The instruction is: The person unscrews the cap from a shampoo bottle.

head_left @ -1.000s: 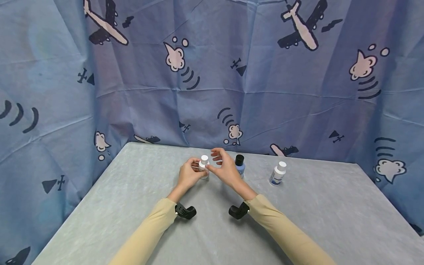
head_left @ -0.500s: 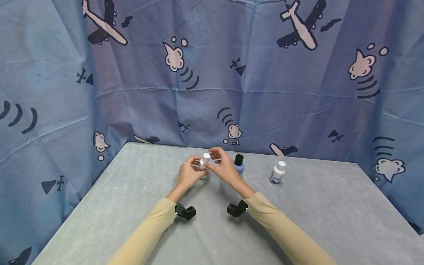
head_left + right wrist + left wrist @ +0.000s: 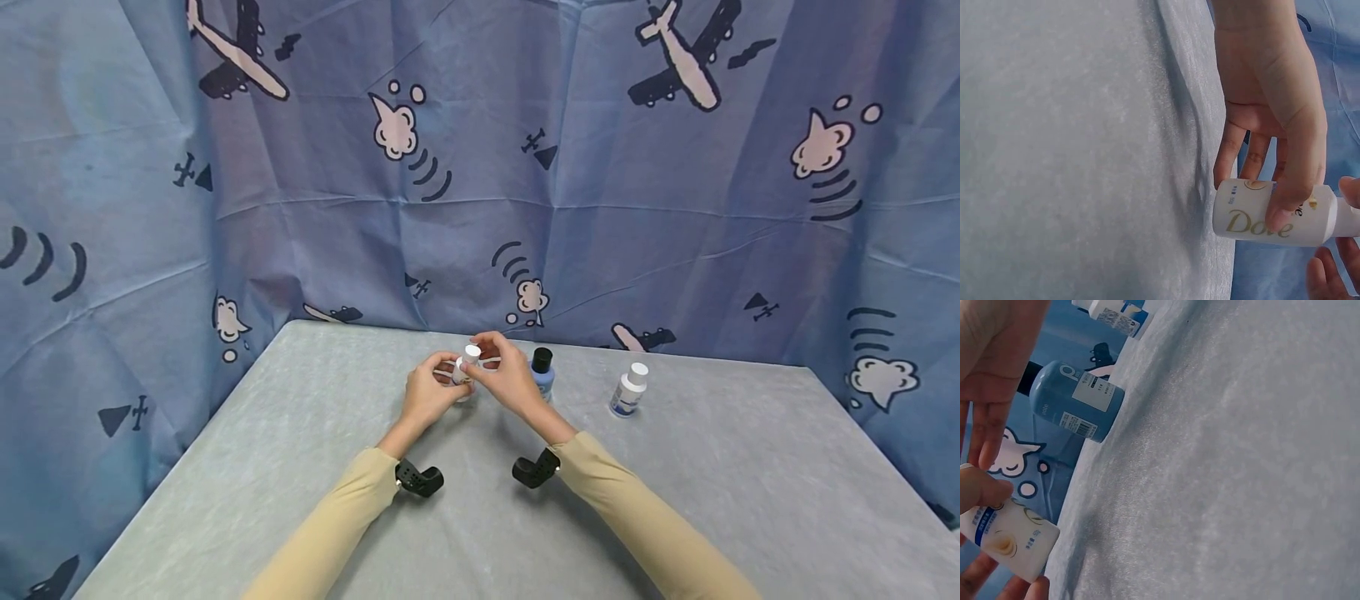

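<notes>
A small white Dove bottle [image 3: 1254, 203], with a white cap [image 3: 472, 352], leans a little to the right between the two hands over the far middle of the table. My left hand [image 3: 431, 393] grips its body, the thumb lying across the printed front and the fingers behind. At the top, my right hand [image 3: 510, 379] pinches the cap between thumb and fingers; the right wrist view catches only those fingertips [image 3: 1316, 275] by the cap. In the left wrist view, the bottle's lower body [image 3: 1019, 540] shows, while the cap end is cut off.
Just right of my right hand stands a blue bottle [image 3: 543, 379] with a black cap, partly hidden by that hand. Farther right is another white bottle [image 3: 628, 392] with a blue label. A grey cloth covers the table [image 3: 675, 500]; a patterned blue curtain [image 3: 465, 167] hangs behind.
The white bottle's cap end has tilted slightly rightward and up. My right hand has shifted a little left and closed onto the cap. My left hand stays nearly still.
</notes>
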Demonstrator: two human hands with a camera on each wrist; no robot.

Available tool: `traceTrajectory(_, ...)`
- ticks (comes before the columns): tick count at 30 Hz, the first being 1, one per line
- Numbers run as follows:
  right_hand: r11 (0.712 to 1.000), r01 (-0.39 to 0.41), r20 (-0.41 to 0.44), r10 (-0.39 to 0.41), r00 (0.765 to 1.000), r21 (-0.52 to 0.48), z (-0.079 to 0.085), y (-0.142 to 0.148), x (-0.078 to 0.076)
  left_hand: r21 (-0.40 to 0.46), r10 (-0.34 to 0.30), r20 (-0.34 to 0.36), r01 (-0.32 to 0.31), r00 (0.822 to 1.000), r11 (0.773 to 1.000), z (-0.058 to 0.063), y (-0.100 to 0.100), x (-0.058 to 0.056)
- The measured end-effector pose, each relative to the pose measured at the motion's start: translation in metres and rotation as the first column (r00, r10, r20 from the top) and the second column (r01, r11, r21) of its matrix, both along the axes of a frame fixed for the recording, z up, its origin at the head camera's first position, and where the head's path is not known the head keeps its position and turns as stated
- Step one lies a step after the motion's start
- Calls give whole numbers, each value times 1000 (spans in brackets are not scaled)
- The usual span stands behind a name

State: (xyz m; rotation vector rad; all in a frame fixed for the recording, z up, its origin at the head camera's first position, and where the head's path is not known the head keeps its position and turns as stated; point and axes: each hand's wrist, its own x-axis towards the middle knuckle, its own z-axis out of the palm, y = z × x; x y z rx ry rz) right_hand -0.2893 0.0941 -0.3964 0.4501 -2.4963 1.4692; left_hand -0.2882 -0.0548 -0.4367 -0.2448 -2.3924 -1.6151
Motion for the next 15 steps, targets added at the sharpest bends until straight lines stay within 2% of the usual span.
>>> traceTrajectory(9,998,-4,25,6,1000,-57,3,1,-1,-13,-5,-26,5,1000,1000,2,-1,1)
traceTrajectory(15,997,26,34,-24,999,-69,2,3,-3,-6,-3,-55,3,998,1000,0,-2,0)
